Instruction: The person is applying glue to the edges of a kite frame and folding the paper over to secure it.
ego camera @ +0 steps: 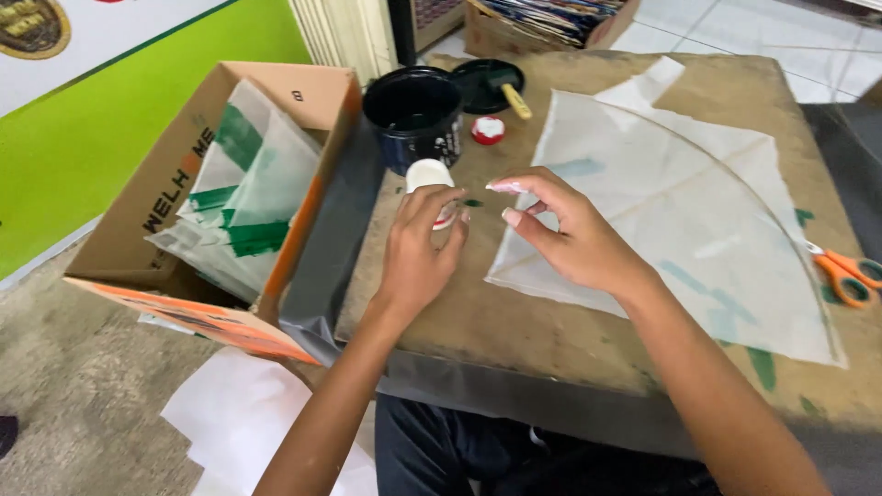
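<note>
While seen from the head camera, the left hand point(418, 243) is curled around a small white plastic bottle point(429, 176), a rounded cylinder with a red band low down, held just above the counter point(514, 321). Right hand point(560, 230) hovers close beside it, thumb and forefinger pinched narrowly on a small pale scrap point(506, 186); whether the scrap is paper or tape cannot be told. A tiny green piece point(472, 203) sits between the two hands.

Counter surface: worn brown board, matte, stained, with a grey sheet hanging over its near and left edges. Lying flat on it, just right of the hands, a thin translucent white paper sheet point(680, 211) with one curved edge, creased, faint green smears showing through. Behind the bottle: a black round tin point(413, 115), glossy, open, and its black lid point(485, 84) with a wooden-handled brush point(514, 99) resting on it. A small red-and-white cap point(488, 129) lies beside the tin. Orange-handled scissors point(850, 276) at the right edge.

Left of the counter, an open cardboard box point(165, 193) holds folded white and green paper sheets point(243, 184).
</note>
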